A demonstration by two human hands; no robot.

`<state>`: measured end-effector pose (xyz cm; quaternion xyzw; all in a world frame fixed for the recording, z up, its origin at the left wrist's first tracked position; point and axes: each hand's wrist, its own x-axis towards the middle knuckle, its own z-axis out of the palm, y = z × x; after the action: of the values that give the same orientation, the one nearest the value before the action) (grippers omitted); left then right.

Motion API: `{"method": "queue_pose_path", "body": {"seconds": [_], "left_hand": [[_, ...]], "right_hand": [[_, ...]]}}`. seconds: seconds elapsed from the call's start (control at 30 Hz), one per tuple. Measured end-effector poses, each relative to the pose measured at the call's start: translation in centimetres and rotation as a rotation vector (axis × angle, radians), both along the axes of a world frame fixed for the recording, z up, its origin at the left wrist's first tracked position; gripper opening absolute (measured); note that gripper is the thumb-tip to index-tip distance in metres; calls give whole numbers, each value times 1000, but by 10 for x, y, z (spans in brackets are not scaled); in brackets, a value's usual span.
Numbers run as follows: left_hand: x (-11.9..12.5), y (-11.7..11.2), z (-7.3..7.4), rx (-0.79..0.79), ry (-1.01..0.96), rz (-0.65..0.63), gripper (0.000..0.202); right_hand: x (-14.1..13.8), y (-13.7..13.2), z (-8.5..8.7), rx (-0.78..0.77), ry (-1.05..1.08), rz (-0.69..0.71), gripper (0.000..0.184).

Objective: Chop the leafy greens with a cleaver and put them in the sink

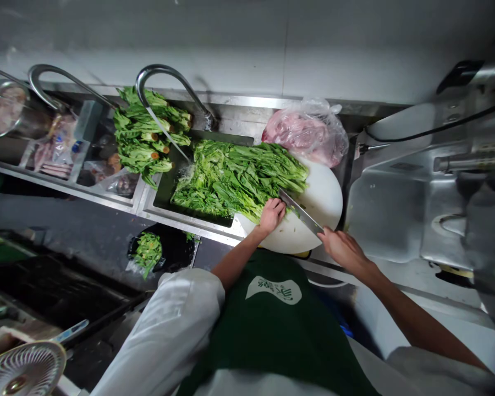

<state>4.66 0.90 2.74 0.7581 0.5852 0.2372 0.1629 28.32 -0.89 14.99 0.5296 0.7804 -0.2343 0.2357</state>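
Filling sink (pixel 177 219): greens (pixel 239 179). Left hand (pixel 272 215) holds greens down on board (pixel 324 198); right hand (pixel 344 248) grips knife (pixel 300 213) just beside.

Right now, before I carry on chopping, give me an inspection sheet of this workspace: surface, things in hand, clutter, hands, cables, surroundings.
Surface: white round cutting board at the right edge of the sink, steel counter around it.
Job's things: leafy greens piled across board and sink; cleaver blade at their stem ends.
Clutter: bagged pink meat behind the board; second greens bunch behind the faucet, water running.
Hands: left hand curled on the leafy greens; right hand grips the cleaver handle.
Cables: black cable across the steel unit at right.
Surroundings: black bin with green scraps below; fan lower left.
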Motion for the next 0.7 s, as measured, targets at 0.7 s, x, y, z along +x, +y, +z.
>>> {"method": "queue_pose_path", "body": {"seconds": [0.7], "left_hand": [[-6,88,47,-132,373,-339,35]], "right_hand": [[86,-63,-20,57,34,-429,35]]}}
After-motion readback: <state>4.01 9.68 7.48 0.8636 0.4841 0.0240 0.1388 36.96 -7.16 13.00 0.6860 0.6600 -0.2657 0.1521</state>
